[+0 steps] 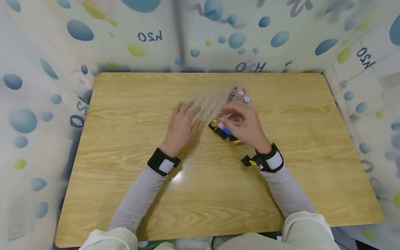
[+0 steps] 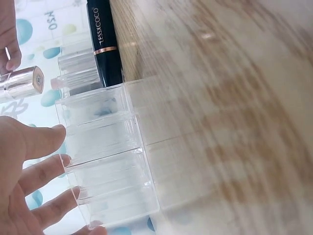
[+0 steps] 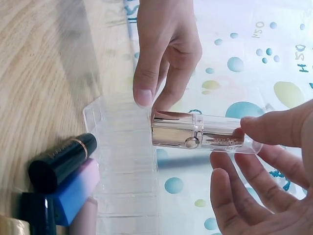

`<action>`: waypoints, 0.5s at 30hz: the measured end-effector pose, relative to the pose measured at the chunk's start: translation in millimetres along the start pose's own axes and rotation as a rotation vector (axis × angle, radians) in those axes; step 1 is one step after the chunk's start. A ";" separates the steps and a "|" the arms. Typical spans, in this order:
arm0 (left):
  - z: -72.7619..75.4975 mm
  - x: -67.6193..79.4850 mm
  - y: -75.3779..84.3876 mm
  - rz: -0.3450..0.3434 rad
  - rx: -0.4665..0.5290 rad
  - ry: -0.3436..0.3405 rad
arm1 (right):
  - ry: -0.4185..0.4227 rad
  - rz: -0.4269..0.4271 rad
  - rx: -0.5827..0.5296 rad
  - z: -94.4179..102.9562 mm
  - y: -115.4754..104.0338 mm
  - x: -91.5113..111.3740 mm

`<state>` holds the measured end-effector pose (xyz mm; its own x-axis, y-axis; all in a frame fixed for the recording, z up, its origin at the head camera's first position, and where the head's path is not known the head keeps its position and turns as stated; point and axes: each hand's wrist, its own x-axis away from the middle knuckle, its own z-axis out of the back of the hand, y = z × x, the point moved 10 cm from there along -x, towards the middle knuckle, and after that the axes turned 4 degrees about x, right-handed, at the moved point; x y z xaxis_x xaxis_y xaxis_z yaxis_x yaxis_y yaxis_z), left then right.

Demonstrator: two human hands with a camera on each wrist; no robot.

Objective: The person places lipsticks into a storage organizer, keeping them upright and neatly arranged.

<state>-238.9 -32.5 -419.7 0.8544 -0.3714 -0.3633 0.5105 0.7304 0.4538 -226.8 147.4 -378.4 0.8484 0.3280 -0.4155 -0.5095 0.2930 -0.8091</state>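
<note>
My right hand (image 1: 245, 123) pinches a lipstick (image 3: 176, 129) by its clear cap, between thumb and fingertips. Its shiny gold base points toward the clear divided organizer (image 3: 124, 161), just above the rim in the right wrist view. My left hand (image 1: 182, 125) has its fingers spread, with the fingertips resting at the rim of the organizer's left part. Several compartments near that hand hold nothing, while tubes with pink (image 1: 241, 92) and pale blue (image 1: 247, 100) tops stand at the far right end.
In front of the organizer lie a black lipstick tube (image 3: 61, 161), a blue and pink box (image 3: 73, 191) and a gold-toned piece (image 3: 13, 226). The wooden table (image 1: 125, 146) is backed by a patterned curtain (image 1: 109, 38).
</note>
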 end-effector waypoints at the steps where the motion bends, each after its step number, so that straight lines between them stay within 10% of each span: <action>1: 0.4 0.2 0.3 -0.002 0.000 0.004 | 0.000 0.002 0.009 0.6 0.1 -1.2; 15: -1.2 2.1 -0.4 0.001 0.004 -0.018 | -0.023 0.128 0.178 4.1 -10.2 -29.2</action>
<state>-237.5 -32.9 -421.6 0.8563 -0.3813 -0.3485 0.5104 0.7281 0.4575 -246.9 138.5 -356.4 0.7726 0.3929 -0.4987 -0.6319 0.4008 -0.6633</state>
